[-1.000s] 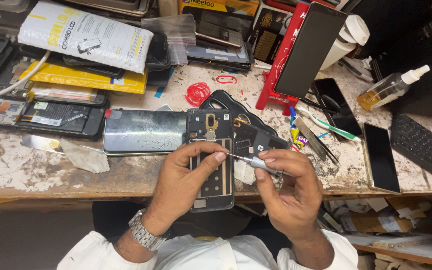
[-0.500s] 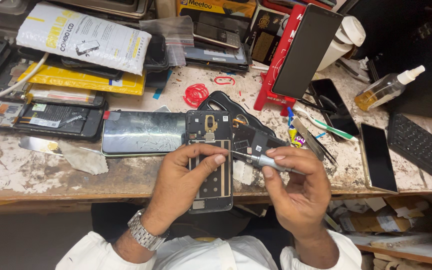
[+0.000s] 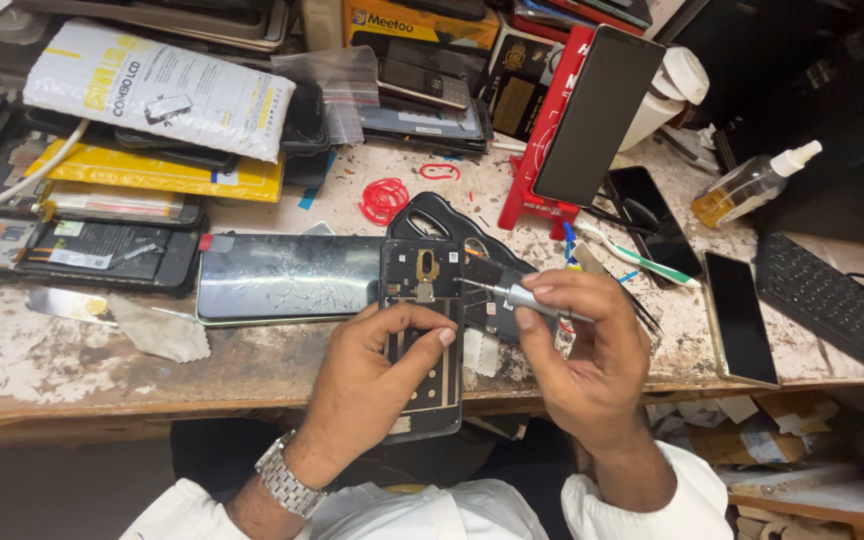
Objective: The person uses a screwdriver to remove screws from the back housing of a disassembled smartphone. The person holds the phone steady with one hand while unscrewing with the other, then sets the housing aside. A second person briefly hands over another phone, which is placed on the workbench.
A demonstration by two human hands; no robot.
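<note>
Small screwdriver [image 3: 505, 291] is pinched in right hand [image 3: 577, 345], tip on opened phone frame [image 3: 422, 335], centre frame, gripped by left hand [image 3: 377, 370] over bench edge. Cracked screen panel [image 3: 287, 277] lies just left; keyboard [image 3: 837, 305] far right.

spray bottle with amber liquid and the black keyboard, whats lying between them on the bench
In the head view, nothing lies between the clear spray bottle of amber liquid and the black keyboard; only bare, stained white benchtop shows there.
</note>
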